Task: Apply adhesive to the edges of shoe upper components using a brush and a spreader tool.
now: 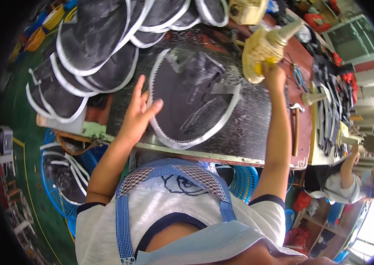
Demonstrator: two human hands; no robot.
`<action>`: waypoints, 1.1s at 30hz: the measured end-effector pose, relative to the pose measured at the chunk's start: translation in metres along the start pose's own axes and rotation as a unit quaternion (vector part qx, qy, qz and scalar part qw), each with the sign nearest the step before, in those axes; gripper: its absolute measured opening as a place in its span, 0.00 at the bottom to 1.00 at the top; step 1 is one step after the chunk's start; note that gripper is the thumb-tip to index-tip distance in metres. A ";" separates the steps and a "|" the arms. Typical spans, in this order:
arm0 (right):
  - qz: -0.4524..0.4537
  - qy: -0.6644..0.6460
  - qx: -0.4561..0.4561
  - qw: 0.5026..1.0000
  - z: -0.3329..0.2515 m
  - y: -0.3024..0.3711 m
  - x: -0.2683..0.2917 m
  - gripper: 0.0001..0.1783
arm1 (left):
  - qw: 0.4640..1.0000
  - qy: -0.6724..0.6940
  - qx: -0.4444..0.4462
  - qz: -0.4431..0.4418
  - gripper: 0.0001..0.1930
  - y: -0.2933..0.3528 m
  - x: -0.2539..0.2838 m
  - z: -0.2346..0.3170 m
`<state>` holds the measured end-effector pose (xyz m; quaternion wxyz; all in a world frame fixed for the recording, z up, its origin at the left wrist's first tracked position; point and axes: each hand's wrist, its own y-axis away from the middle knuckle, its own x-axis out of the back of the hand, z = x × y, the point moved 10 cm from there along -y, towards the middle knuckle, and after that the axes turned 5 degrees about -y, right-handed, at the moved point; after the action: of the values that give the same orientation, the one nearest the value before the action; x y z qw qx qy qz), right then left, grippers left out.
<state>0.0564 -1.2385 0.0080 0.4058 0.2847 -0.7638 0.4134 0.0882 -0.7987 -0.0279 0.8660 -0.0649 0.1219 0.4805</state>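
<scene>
A round black fabric piece (180, 99) with a white zipper-like edge lies flat on the dark worktable (257, 123) before me. Beside its left edge is my left hand (138, 112), fingers apart and thumb over the rim; whether it touches is unclear. Off to the right, my right hand (276, 76) is closed on a small yellow thing (264, 66) at the side of a cream, glue-crusted pot (254, 51) with a spout. My fingers partly cover the yellow thing, so its kind does not show.
Similar black pieces (94, 35) overlap at the back left. A second crusted pot (246, 11) stands at the back. On the right lie blue-handled scissors (298, 76), a hammer (296, 128) and a small spouted container (314, 98). Blue baskets (50, 185) sit below. A person (343, 183) works farther right.
</scene>
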 end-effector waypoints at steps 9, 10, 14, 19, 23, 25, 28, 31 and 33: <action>-0.211 -0.590 -0.137 0.767 -0.075 0.078 0.008 0.14 | 0.986 -0.042 0.150 -0.057 0.12 -0.024 0.034 -0.041; -0.251 -0.553 -0.076 0.791 -0.129 0.094 0.016 0.13 | 0.986 -0.025 0.154 -0.061 0.12 -0.024 0.031 -0.039; -0.358 -0.334 0.287 0.823 -0.276 0.139 0.006 0.09 | 0.986 -0.022 0.148 -0.070 0.13 -0.018 0.033 -0.042; -0.197 -0.344 0.346 0.850 -0.286 0.093 0.007 0.08 | 0.985 -0.109 0.123 -0.047 0.15 -0.023 0.030 -0.047; -0.471 -0.353 0.345 0.731 -0.290 0.164 0.005 0.09 | 0.989 -0.114 0.087 -0.040 0.14 -0.017 0.031 -0.046; -0.548 -0.341 0.293 0.705 -0.270 0.178 0.007 0.10 | 0.991 -0.113 0.054 -0.038 0.14 -0.017 0.025 -0.041; -0.295 -0.384 0.283 0.828 -0.236 0.133 0.029 0.13 | 0.983 -0.184 -0.001 0.000 0.14 -0.024 0.024 -0.030; -0.272 -0.316 0.355 0.837 -0.233 0.147 0.036 0.15 | 0.965 -0.260 -0.031 0.007 0.16 -0.035 0.020 -0.024; -0.361 -0.327 0.372 0.790 -0.234 0.169 0.041 0.15 | 0.952 -0.299 -0.063 0.005 0.17 -0.040 0.015 -0.018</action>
<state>-0.0043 -0.9568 0.0520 0.1145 0.7869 -0.4799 0.3708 0.1277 -0.8118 -0.0496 0.8548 0.0279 -0.1730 0.4885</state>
